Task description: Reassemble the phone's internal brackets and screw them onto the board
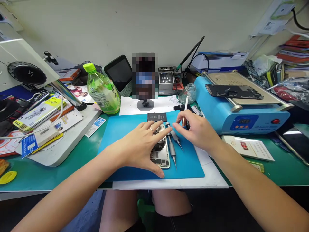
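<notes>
My left hand (141, 146) is spread over an opened phone (164, 161) and hides much of its inside. Its thumb reaches past the phone's lower edge. On the right, my right hand (199, 130) is curled around a slim pen-like tool (186, 103), white at the top and copper-brown lower down. Two grey precision screwdrivers (172, 149) lie beside the phone, tips toward me. Behind the phone sits a flat black phone battery (156, 116). All of these rest on or hover above a blue mat (130, 172).
A blue heating machine (214, 109) stands at right with a phone screen part (234, 91) on top. Behind are a soldering station (166, 80), a glass jar (190, 91) and a green drink bottle (103, 91). A microscope stand base (55, 158) carries boxes on the left.
</notes>
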